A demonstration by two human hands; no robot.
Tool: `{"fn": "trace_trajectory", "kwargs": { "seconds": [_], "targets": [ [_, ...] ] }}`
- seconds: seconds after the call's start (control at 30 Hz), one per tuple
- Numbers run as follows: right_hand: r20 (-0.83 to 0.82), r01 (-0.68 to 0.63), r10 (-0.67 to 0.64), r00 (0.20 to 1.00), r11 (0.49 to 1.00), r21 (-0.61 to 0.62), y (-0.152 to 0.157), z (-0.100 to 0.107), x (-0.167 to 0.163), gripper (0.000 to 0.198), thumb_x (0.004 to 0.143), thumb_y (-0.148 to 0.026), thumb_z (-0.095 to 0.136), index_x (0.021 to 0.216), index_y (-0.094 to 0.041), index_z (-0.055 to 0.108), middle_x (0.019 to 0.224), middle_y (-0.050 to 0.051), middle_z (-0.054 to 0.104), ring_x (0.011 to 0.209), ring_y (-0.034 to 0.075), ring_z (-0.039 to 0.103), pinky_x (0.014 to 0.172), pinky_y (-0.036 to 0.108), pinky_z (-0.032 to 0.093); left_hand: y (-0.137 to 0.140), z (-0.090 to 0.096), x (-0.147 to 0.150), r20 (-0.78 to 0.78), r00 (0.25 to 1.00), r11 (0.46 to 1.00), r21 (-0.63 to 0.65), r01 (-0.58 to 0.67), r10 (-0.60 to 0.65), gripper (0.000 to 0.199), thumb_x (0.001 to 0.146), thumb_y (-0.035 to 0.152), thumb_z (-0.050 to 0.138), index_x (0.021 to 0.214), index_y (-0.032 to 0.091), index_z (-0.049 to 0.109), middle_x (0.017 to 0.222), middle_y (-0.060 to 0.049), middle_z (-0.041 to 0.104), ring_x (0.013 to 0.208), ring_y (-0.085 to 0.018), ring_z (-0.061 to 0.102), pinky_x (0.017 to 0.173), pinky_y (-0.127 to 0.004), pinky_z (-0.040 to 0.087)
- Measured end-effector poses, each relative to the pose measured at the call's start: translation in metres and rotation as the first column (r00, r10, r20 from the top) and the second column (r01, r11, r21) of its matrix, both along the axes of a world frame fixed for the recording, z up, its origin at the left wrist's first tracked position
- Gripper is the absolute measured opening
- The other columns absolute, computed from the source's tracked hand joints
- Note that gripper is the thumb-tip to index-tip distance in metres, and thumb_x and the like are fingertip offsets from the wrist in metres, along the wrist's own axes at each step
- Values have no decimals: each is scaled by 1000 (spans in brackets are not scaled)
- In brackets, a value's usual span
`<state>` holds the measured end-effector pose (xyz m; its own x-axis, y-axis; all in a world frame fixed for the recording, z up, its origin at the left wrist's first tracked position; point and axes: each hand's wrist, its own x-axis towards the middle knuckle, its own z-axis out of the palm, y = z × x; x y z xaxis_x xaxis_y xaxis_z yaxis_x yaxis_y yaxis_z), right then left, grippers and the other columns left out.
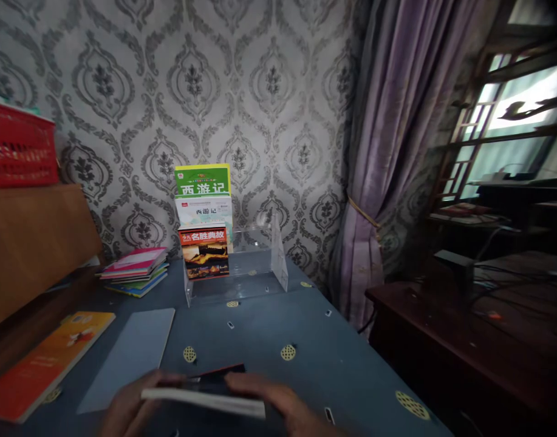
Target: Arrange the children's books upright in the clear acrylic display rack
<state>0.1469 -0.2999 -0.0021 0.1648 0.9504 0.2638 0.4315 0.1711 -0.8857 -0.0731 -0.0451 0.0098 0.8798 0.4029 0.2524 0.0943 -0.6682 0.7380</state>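
Note:
At the bottom of the head view, my left hand (135, 403) and my right hand (285, 400) are closed on the two sides of a book (205, 401). The book's pale page edge faces me, and a dark cover with a red edge shows behind it; motion blurs it. Beyond stands a clear acrylic book rack (255, 282). On its left side, a green book (203, 179), a white book (205, 210) and a red-and-black book (205, 252) stand upright in stepped rows.
An orange book (50, 364) and a pale grey-blue book (130, 355) lie on the patterned tablecloth (260, 328) at left. Behind them is a stack of books (136, 270). A red basket (20, 145) sits on a wooden board (41, 243). A purple curtain (378, 182) hangs at right.

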Motion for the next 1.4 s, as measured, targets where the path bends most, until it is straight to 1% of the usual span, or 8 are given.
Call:
{"fn": "trace_trajectory", "kwargs": {
  "seconds": [0.1, 0.2, 0.5, 0.63, 0.8, 1.0, 1.2, 1.4],
  "targets": [
    [-15, 183, -184, 983, 983, -10, 16, 8, 1, 59, 94, -64, 53, 142, -30, 58, 138, 10, 65, 129, 30, 59, 113, 52, 43, -7, 13, 18, 55, 972, 955, -206, -213, 229, 60, 85, 76, 48, 97, 28, 82, 97, -4, 81, 90, -32, 76, 88, -44, 62],
    [9, 250, -250, 968, 968, -9, 35, 1, 4, 57, 100, -60, 40, 141, -25, 60, 133, 11, 67, 124, 30, 61, 110, 50, 46, -12, 18, 37, 110, 947, 917, -304, -257, 302, 65, 80, 80, 53, 105, 25, 79, 106, -4, 79, 95, -32, 74, 94, -46, 59],
    [105, 341, -356, 928, 930, 137, 79, -2, 50, 48, 100, -53, 44, 133, -24, 62, 104, 7, 73, 98, 26, 67, 90, 41, 57, 0, 58, 99, 206, 923, 939, -186, -289, 325, 54, 84, 72, 50, 85, 22, 70, 63, 0, 64, 60, -24, 62, 59, -35, 56],
    [189, 310, -370, 910, 908, 282, 96, 39, 76, 40, 102, -49, 41, 119, -22, 64, 93, 5, 71, 87, 23, 66, 81, 35, 57, 10, 98, 132, 312, 918, 969, -31, -246, 243, 48, 90, 65, 43, 75, 22, 58, 59, 1, 58, 60, -21, 58, 59, -32, 49],
    [280, 259, -419, 864, 846, 467, 122, 121, 117, 35, 102, -47, 40, 109, -20, 60, 87, 5, 67, 84, 23, 63, 78, 36, 54, 36, 165, 173, 445, 873, 957, 104, -270, 198, 48, 94, 65, 37, 75, 24, 51, 54, 2, 54, 56, -19, 56, 58, -31, 46],
    [376, 241, -581, 722, 721, 650, 158, 196, 157, 36, 101, -47, 38, 116, -20, 56, 84, 4, 64, 80, 23, 60, 81, 39, 53, 70, 231, 211, 669, 743, 947, 222, -233, 26, 62, 94, 76, 34, 97, 20, 59, 71, -2, 59, 59, -18, 59, 54, -32, 49],
    [395, 201, -599, 697, 691, 694, 182, 208, 174, 35, 102, -46, 35, 114, -21, 56, 95, 8, 67, 94, 24, 61, 91, 41, 52, 90, 238, 224, 691, 723, 950, 216, -225, 14, 72, 91, 80, 32, 108, 17, 62, 86, -10, 66, 78, -24, 67, 57, -32, 54],
    [344, 202, -567, 748, 688, 697, 193, 198, 181, 35, 101, -47, 37, 110, -19, 57, 93, 7, 67, 100, 25, 63, 93, 42, 53, 99, 224, 221, 623, 782, 913, 310, -264, 15, 58, 97, 66, 32, 111, 17, 60, 99, -12, 68, 83, -24, 68, 74, -37, 57]
  ]
}}
